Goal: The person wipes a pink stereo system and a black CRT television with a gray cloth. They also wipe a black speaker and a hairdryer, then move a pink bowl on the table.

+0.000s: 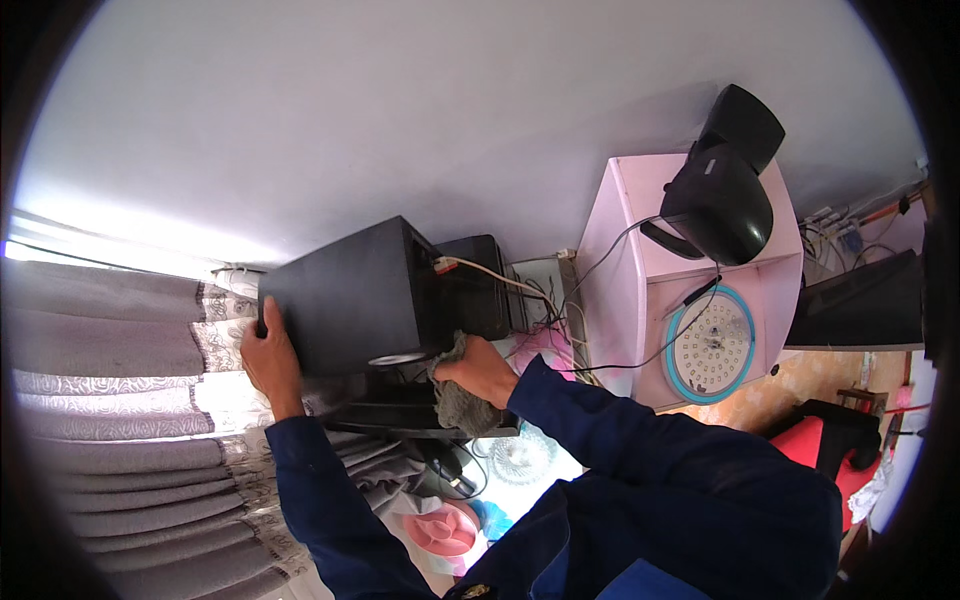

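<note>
My left hand (272, 361) grips the left end of a black box-shaped device (345, 304), probably a speaker, its thumb on the upper face. The box is tilted, and pale cables (480, 268) run from plugs on its right side. In my right hand (478, 369) is a bunched grey-green cloth (469, 406), held at the box's lower right edge. Below the box lies a dark flat surface (420, 409), partly covered by the cloth. Behind the box stands another black object (472, 259), mostly hidden.
A pink shelf unit (626, 225) stands to the right, with a black lamp-like device (716, 202) on top and a round LED panel (711, 343) before it. Loose cables cross between. Grey curtains (135, 480) hang left. A pink divided dish (442, 527) and a glass dish (521, 455) sit below.
</note>
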Action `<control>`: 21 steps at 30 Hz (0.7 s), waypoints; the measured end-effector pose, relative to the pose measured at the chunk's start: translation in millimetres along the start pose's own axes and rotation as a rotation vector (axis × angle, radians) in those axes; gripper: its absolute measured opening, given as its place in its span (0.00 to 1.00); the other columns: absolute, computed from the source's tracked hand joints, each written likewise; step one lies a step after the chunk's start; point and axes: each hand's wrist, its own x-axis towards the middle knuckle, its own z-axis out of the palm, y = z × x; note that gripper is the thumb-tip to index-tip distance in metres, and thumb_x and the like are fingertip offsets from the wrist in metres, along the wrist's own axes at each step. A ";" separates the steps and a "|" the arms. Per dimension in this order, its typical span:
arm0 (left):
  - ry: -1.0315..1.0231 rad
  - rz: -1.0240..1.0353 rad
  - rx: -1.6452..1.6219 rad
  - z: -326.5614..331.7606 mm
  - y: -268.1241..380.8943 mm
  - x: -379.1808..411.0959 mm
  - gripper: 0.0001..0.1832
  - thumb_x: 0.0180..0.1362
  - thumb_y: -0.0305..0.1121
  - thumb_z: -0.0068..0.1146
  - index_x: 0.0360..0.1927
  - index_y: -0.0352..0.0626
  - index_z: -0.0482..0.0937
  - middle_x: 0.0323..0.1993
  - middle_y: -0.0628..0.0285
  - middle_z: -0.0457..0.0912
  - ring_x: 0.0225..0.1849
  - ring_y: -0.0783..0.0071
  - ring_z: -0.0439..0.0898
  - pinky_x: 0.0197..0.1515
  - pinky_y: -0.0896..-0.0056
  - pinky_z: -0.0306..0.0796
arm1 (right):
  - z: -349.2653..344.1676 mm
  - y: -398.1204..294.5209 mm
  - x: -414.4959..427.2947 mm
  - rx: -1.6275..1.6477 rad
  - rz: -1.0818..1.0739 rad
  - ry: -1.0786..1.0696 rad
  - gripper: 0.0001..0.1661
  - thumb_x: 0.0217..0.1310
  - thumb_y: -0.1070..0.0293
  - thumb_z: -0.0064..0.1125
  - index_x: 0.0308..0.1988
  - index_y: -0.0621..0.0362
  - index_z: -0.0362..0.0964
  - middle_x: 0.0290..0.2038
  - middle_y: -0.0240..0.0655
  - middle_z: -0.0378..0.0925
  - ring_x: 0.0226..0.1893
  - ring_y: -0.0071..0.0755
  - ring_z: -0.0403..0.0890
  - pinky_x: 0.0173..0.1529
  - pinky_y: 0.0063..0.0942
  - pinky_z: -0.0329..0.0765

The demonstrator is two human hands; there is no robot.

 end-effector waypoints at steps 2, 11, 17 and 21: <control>-0.020 0.004 -0.004 3.0 4.7 9.0 0.41 0.62 0.67 0.52 0.40 0.28 0.83 0.37 0.41 0.85 0.42 0.47 0.82 0.48 0.52 0.72 | -7.5 -17.9 -0.4 -0.050 0.002 -0.048 0.28 0.43 0.59 0.70 0.39 0.73 0.80 0.38 0.57 0.84 0.41 0.55 0.86 0.46 0.39 0.78; 0.104 0.030 -0.093 46.3 -10.7 38.4 0.41 0.64 0.65 0.53 0.52 0.29 0.82 0.49 0.39 0.84 0.53 0.46 0.82 0.56 0.52 0.72 | -30.7 -89.3 12.8 -0.317 0.017 -0.141 0.30 0.43 0.57 0.67 0.34 0.79 0.78 0.31 0.61 0.81 0.36 0.58 0.85 0.42 0.42 0.79; 0.070 -0.035 -0.115 40.6 13.7 32.0 0.39 0.64 0.67 0.49 0.53 0.35 0.84 0.49 0.43 0.85 0.52 0.45 0.82 0.55 0.52 0.72 | -18.2 -48.7 16.4 -0.345 -0.225 0.105 0.32 0.47 0.57 0.66 0.44 0.76 0.75 0.34 0.63 0.82 0.38 0.67 0.84 0.45 0.47 0.80; 0.221 0.138 -0.228 40.6 -4.3 26.1 0.31 0.71 0.56 0.47 0.51 0.34 0.83 0.48 0.43 0.84 0.53 0.46 0.80 0.55 0.52 0.71 | -6.7 -9.1 -20.0 -0.409 -0.242 0.174 0.41 0.52 0.56 0.66 0.59 0.70 0.62 0.41 0.63 0.81 0.42 0.67 0.83 0.48 0.48 0.80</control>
